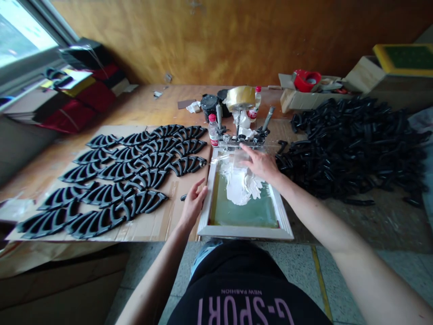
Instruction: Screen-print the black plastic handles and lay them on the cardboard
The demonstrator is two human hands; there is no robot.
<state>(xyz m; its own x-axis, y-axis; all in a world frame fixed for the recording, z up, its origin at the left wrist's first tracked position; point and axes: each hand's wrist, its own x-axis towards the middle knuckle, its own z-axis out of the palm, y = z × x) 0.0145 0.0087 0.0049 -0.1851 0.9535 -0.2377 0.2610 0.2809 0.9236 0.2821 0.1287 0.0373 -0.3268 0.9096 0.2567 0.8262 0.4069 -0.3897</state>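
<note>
Workroom, ochre wall [216, 40], window [23, 40] at left. Wooden bench [142, 108] under cardboard sheet [158, 230]. Black fan-shaped pieces [149, 178] in rows left; loose black heap [352, 149] right. Silkscreen frame [245, 232] between, white ink [240, 185] on mesh. Right hand [260, 164] open, fingers spread over screen, holding nothing; left hand [193, 203] open, empty, beside frame edge.

- A screen-printing workshop, by the look of it.
- Under my right hand [259, 164]: a white-framed printing screen [243, 231] smeared with white ink [240, 187], held in hinge clamps [241, 140] on a wooden workbench [135, 106].
- Left of my left hand [193, 203]: rows of black plastic pieces [118, 180] on cardboard [149, 230].
- Right of my right hand: a big heap of similar black pieces [352, 149].
- Below both hands: a terrazzo floor [297, 271].
</note>
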